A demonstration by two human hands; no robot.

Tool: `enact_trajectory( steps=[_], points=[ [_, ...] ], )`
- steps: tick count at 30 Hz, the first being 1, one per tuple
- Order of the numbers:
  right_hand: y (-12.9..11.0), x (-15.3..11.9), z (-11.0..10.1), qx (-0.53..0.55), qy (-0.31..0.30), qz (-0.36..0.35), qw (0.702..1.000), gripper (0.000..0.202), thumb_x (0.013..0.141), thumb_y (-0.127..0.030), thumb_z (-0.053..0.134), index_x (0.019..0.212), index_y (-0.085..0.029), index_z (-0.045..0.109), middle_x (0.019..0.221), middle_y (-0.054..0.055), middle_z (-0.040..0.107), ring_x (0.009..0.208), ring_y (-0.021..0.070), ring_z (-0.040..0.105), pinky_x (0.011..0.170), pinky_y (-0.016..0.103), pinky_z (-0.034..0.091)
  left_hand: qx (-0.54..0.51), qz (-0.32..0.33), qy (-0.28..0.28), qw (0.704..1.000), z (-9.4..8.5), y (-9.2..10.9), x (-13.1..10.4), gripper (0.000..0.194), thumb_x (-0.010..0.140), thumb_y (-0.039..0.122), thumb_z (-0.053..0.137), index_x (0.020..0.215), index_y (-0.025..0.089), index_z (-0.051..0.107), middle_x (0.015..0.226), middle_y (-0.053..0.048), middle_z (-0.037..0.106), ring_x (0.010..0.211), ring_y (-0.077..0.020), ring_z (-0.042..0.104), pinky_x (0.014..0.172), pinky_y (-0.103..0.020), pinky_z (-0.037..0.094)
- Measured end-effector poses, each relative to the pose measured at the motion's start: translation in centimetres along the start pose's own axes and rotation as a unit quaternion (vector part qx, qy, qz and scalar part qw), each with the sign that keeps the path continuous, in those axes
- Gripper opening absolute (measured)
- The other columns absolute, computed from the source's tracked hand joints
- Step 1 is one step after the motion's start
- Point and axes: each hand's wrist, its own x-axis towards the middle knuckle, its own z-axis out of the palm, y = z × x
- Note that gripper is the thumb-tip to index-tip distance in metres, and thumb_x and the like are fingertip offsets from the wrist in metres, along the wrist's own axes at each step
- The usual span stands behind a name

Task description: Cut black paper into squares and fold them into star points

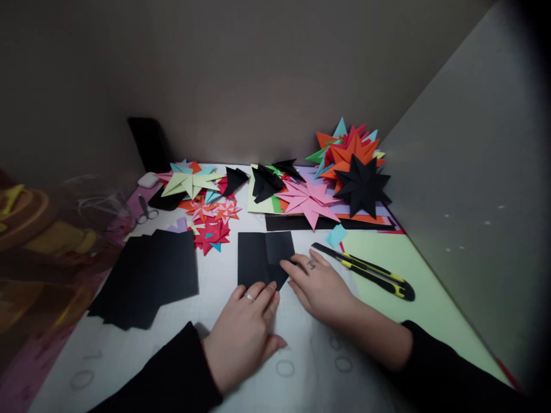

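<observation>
— Where is the black paper point(262, 258), and how does it lie?
— Flat on the white table point(206, 350), before both hands; its long axis runs left to right, one flap folded over on the right.
— The hands?
— Left hand point(245, 330) flat, fingers together, pressing the near edge; right hand point(321, 287) pressing the flap's edge with its fingertips point(286, 265); a yellow-black utility knife point(365, 271) lies just right.

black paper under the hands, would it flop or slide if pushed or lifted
The black paper looks thin and already creased, so it would probably bend when lifted. Lying flat on the smooth table, it may slide unless the left hand and right hand pin it.
</observation>
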Motion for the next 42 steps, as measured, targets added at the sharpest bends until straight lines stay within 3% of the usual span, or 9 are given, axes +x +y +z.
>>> enact_trajectory(
  steps=[3,10,14,21,25,28,32,37,42],
  points=[
    [-0.1,-0.3,0.6,-0.011,0.021,-0.003,1.000,0.038,0.089,-0.022,0.047,0.125,-0.016,0.054,0.120,0.021,0.058,0.113,0.0284,0.055,0.098,0.051,0.039,0.001,-0.002,-0.001,1.000,0.0,0.0,0.0,0.063,0.082,0.053,0.056,0.130,0.014,0.049,0.136,-0.011,0.051,0.117,-0.0298,0.046,0.092,-0.044,0.037],
    [-0.1,-0.7,0.4,0.018,0.039,-0.057,0.997,0.027,0.087,-0.024,0.050,0.107,-0.015,0.066,0.135,0.016,0.050,0.131,0.0345,0.036,0.102,0.059,0.032,-0.005,-0.004,-0.012,1.000,-0.2,0.1,-0.1,0.062,0.082,0.053,0.056,0.130,0.014,0.049,0.136,-0.010,0.051,0.117,-0.0293,0.046,0.091,-0.043,0.037],
    [-0.2,-1.1,0.2,0.087,0.012,-0.137,0.987,0.029,0.087,-0.022,0.049,0.108,-0.009,0.065,0.133,0.018,0.052,0.128,0.0305,0.042,0.099,0.047,0.044,-0.002,0.001,-0.015,1.000,-0.2,-0.2,0.0,0.059,0.083,0.049,0.057,0.130,0.014,0.049,0.135,-0.010,0.052,0.119,-0.0288,0.046,0.093,-0.044,0.037],
    [0.1,-1.3,0.6,0.125,-0.016,-0.130,0.983,0.031,0.085,-0.019,0.052,0.112,-0.008,0.064,0.133,0.023,0.049,0.127,0.0310,0.044,0.099,0.045,0.045,0.044,0.033,0.001,0.998,-0.2,-0.1,-0.4,0.042,0.087,0.042,0.054,0.116,0.013,0.061,0.125,-0.013,0.060,0.114,-0.0303,0.054,0.087,-0.044,0.043],
    [0.0,-1.3,0.6,0.110,-0.045,-0.141,0.983,0.038,0.084,-0.022,0.055,0.121,-0.011,0.059,0.133,0.022,0.050,0.130,0.0323,0.039,0.099,0.049,0.043,0.031,0.078,0.048,0.995,-1.9,-1.7,-1.1,0.028,0.092,0.030,0.045,0.101,0.019,0.069,0.123,-0.007,0.062,0.112,-0.0265,0.057,0.085,-0.041,0.045],
    [0.0,-1.4,0.6,0.109,-0.062,-0.147,0.981,0.041,0.084,-0.023,0.057,0.124,-0.014,0.057,0.134,0.020,0.050,0.133,0.0317,0.034,0.100,0.050,0.040,0.073,0.047,0.084,0.993,-3.4,-3.8,-1.2,0.033,0.091,0.013,0.041,0.115,0.020,0.062,0.127,-0.008,0.059,0.116,-0.0259,0.054,0.086,-0.041,0.045],
    [0.4,-1.4,0.6,0.118,-0.080,-0.149,0.978,0.042,0.084,-0.024,0.056,0.126,-0.017,0.055,0.138,0.017,0.046,0.136,0.0300,0.027,0.103,0.049,0.038,0.126,0.017,0.087,0.988,-3.9,-5.6,-0.8,0.039,0.088,0.008,0.043,0.120,0.024,0.059,0.133,-0.007,0.054,0.125,-0.0310,0.044,0.092,-0.049,0.040],
    [0.6,-1.3,0.4,0.121,-0.084,-0.161,0.976,0.041,0.086,-0.024,0.054,0.127,-0.018,0.054,0.140,0.016,0.045,0.137,0.0286,0.027,0.104,0.048,0.036,0.043,0.076,0.044,0.995,-3.3,-5.9,-0.5,0.026,0.091,0.015,0.046,0.102,0.023,0.067,0.115,-0.005,0.066,0.118,-0.0237,0.051,0.099,-0.047,0.035],
    [0.5,-1.0,-0.1,0.130,-0.072,-0.176,0.973,0.034,0.087,-0.024,0.054,0.121,-0.020,0.059,0.132,0.016,0.052,0.131,0.0270,0.036,0.101,0.047,0.039,-0.088,0.073,0.039,0.993,-2.8,-6.8,0.2,0.022,0.091,0.023,0.047,0.100,0.020,0.067,0.098,-0.007,0.069,0.091,-0.0174,0.060,0.087,-0.036,0.045]
  ],
)
